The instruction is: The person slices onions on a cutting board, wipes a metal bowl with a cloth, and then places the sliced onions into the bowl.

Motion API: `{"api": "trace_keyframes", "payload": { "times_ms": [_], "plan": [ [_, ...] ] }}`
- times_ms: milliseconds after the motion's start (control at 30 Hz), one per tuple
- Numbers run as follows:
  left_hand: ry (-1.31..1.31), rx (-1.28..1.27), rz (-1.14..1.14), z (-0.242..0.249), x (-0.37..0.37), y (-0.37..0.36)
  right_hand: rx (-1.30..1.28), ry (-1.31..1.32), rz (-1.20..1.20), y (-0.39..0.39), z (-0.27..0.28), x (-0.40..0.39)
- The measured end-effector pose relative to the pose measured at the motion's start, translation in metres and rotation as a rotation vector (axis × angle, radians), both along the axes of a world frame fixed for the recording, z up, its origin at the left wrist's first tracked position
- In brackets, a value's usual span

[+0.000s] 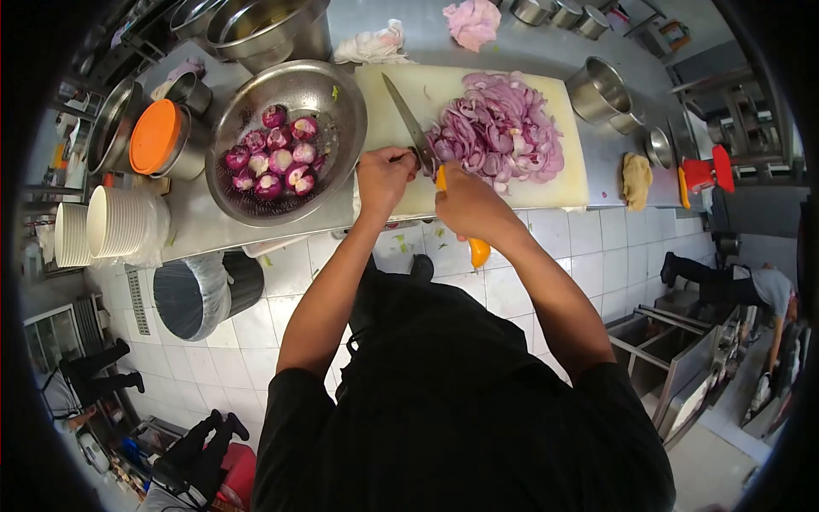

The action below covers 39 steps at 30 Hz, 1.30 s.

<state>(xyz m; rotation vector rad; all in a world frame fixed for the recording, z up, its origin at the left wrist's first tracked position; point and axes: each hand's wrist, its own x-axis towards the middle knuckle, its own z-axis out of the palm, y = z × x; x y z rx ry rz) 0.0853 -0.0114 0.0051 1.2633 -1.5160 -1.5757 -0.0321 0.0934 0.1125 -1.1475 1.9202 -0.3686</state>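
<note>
My right hand point(478, 205) is wrapped round the yellow handle of a kitchen knife point(407, 113), whose blade points away from me over the white cutting board point(388, 192). Close beside the blade, my left hand point(381, 183) has its fingers pinched together at the board's near edge. Something small and dark shows at those fingertips, too hidden to name. A large heap of sliced red onion point(503, 128) covers the right part of the board, just beyond my right hand. To the left, a perforated steel bowl point(345, 128) holds several whole peeled red onions point(280, 160).
Steel pots point(264, 34), an orange lid point(155, 136) and stacked white tubs point(115, 222) stand at the left. A steel pot point(597, 88) and a tan cloth point(636, 181) lie right of the board. Below is a lined bin point(192, 294). Other people stand farther off.
</note>
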Motion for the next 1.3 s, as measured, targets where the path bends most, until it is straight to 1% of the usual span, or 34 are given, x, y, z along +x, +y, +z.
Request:
{"api": "trace_keyframes", "payload": {
  "times_ms": [133,233,333,400,433,467,533,600,633,833,933,1133,1233,1300],
  "plan": [
    [0.039,0.028,0.005,-0.005,-0.002,-0.003,0.026,-0.028,-0.007,0.009,0.010,0.004],
    [0.062,0.022,0.002,-0.004,-0.002,-0.002,-0.009,0.008,-0.010,0.011,-0.002,0.005],
    [0.066,0.027,0.017,-0.005,-0.001,-0.001,-0.150,0.111,0.023,0.008,-0.038,0.004],
    [0.053,0.031,0.025,-0.003,-0.004,-0.001,-0.321,0.254,0.051,-0.004,-0.083,-0.001],
    [0.039,0.036,0.029,0.002,-0.003,0.001,-0.407,0.322,0.066,-0.010,-0.085,0.002],
    [0.025,0.038,0.037,0.005,-0.002,0.000,-0.308,0.223,0.044,-0.013,-0.084,-0.002],
    [0.038,0.011,0.011,-0.005,0.000,0.000,-0.099,0.024,-0.013,-0.017,-0.035,-0.005],
    [0.058,-0.005,0.003,-0.008,-0.001,-0.001,-0.040,-0.006,0.000,-0.011,-0.004,-0.006],
    [0.064,-0.006,0.001,-0.006,0.000,0.000,-0.005,-0.025,0.007,-0.005,0.002,-0.003],
    [0.069,0.012,-0.007,-0.004,0.000,-0.002,0.008,-0.021,-0.024,0.004,0.009,0.006],
    [0.081,0.027,-0.007,-0.004,-0.001,-0.002,0.017,-0.012,-0.019,0.004,0.007,0.006],
    [0.093,0.053,-0.008,-0.003,0.000,-0.003,-0.049,-0.011,-0.033,0.004,-0.005,0.008],
    [0.112,0.059,0.005,-0.004,0.001,-0.003,-0.118,0.059,-0.007,0.004,-0.027,0.006],
    [0.103,0.060,0.012,-0.005,0.001,-0.003,-0.229,0.177,0.002,0.004,-0.063,0.010]
  ]
}}
